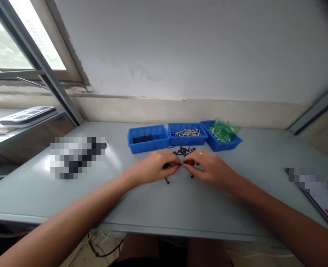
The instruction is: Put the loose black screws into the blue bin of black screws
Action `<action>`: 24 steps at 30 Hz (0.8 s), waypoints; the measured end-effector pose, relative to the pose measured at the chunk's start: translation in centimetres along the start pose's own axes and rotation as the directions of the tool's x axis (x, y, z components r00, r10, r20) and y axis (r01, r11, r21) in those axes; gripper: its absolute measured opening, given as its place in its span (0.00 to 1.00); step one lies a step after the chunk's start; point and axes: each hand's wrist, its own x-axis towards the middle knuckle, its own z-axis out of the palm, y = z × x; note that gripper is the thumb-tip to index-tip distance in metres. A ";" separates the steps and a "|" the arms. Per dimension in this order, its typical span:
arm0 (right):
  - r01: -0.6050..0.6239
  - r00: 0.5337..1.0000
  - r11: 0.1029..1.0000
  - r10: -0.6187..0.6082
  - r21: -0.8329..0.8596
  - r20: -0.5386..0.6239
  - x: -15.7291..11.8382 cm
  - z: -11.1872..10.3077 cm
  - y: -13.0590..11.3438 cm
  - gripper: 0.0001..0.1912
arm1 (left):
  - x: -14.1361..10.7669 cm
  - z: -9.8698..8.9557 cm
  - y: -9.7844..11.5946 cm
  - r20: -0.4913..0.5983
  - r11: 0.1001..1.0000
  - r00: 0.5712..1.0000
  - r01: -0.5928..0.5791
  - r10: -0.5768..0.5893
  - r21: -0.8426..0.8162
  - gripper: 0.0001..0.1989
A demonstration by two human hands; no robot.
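Near the middle of the grey table, my left hand (164, 164) is closed in a pinch on a small black screw (181, 164). My right hand (202, 165), with a ring on one finger, pinches the same small dark piece from the other side, fingertips almost touching the left ones. Just behind the hands lies a loose pile of black screws (184, 150). One black screw (167, 181) lies in front of my left hand, and another (192, 176) shows beside my right fingers. The fingers hide part of the held piece.
Behind the hands stand three blue bins: one with black screws (129, 139), one with silver pieces (187, 140), one with green bags (225, 146). A blurred-out object (77, 157) lies left, another (316, 189) right. Metal posts rise at both sides.
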 end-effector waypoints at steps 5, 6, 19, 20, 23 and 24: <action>0.008 1.000 0.999 -0.009 0.042 0.003 -0.1 -0.1 0.0 0.10 | 0.0 0.2 -0.2 -0.011 1.000 1.000 -0.007 0.007 0.009 0.06; -0.011 1.000 0.999 0.012 0.033 -0.016 0.0 -0.2 0.1 0.11 | 0.0 0.1 -0.3 -0.036 0.999 0.999 0.009 -0.008 0.034 0.07; -0.075 0.923 0.990 0.116 -0.122 0.367 -0.5 -0.3 2.1 0.20 | -0.7 -3.8 -5.1 -0.546 0.788 0.800 0.496 -0.251 0.364 0.15; -0.076 0.912 0.991 0.113 -0.110 0.393 -0.5 -0.4 2.1 0.20 | -0.7 -3.5 -4.8 -0.530 0.821 0.813 0.462 -0.242 0.335 0.16; -0.075 0.895 0.993 0.109 -0.094 0.433 -0.1 -0.6 1.8 0.13 | -0.3 -2.2 -3.3 -0.435 0.910 0.882 0.318 -0.182 0.265 0.15; -0.070 0.893 0.994 0.101 -0.088 0.439 0.0 -0.7 1.7 0.11 | -0.2 -1.7 -2.7 -0.388 0.931 0.909 0.262 -0.149 0.256 0.14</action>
